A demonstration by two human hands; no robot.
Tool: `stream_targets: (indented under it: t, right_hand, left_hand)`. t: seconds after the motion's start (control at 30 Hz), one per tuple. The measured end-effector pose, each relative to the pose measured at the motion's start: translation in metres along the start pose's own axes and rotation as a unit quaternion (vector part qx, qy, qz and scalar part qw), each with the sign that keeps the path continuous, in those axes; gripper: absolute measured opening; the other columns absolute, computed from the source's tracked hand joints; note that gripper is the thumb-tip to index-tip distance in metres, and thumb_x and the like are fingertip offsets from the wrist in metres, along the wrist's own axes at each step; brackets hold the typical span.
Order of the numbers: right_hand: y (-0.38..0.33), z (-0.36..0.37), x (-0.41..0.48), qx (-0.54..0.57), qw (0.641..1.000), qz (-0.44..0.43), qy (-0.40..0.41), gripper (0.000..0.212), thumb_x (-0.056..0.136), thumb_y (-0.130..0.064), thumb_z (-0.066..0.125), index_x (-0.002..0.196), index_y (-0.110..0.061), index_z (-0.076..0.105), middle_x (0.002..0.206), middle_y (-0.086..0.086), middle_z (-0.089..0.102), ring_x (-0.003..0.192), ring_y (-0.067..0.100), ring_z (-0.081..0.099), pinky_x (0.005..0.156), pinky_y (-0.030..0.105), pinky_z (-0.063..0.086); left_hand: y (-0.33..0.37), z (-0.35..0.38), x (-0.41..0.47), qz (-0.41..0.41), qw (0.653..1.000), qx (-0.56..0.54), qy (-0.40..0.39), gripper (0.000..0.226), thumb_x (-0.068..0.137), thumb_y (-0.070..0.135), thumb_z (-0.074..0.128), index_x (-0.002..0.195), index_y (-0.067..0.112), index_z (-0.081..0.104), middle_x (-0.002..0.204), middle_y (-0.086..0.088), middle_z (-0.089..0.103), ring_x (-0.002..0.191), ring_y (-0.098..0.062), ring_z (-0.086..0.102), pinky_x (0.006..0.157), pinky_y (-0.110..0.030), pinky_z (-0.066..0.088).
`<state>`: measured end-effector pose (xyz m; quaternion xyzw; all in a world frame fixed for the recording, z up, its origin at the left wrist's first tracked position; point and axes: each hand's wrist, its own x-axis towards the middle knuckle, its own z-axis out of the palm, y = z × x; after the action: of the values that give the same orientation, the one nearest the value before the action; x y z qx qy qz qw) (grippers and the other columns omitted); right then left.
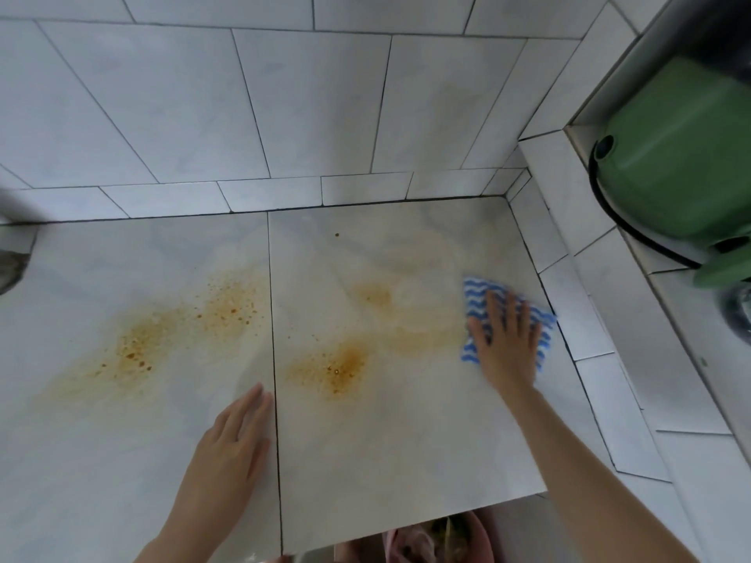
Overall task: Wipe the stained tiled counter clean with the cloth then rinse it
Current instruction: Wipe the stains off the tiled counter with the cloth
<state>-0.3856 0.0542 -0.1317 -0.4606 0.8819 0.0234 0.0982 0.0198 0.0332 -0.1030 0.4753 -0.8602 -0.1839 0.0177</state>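
Observation:
The pale tiled counter point(406, 432) carries orange-brown stains: a speckled patch point(142, 347) on the left tile, another patch point(337, 369) near the middle, and a fainter smear point(406, 310) further right. A blue-and-white wavy-striped cloth point(479, 296) lies flat at the counter's right side. My right hand point(508, 343) presses on the cloth with straight, spread fingers. My left hand point(235, 444) rests flat on the counter near the front, across the grout line, holding nothing.
A white tiled wall point(284, 115) rises behind the counter and a tiled ledge point(569, 221) borders its right side. A green container point(682, 156) with a black cord sits on the ledge at far right. The counter's front edge point(406, 526) runs below my hands.

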Motion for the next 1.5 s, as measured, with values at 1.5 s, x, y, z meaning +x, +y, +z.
stream_targets:
  t: [1.5]
  right_hand:
    - [-0.068, 0.033, -0.101, 0.031, 0.983, -0.170, 0.054, 0.062, 0.095, -0.061, 0.021, 0.149, -0.030, 0.019, 0.158, 0.002, 0.013, 0.146, 0.027, 0.006, 0.115, 0.044, 0.006]
  left_hand:
    - [0.003, -0.002, 0.001, -0.019, 1.000, -0.003, -0.009, 0.067, 0.097, 0.044, 0.004, 0.134, 0.009, 0.047, 0.140, -0.005, 0.044, 0.122, -0.024, 0.042, 0.087, -0.041, 0.049]
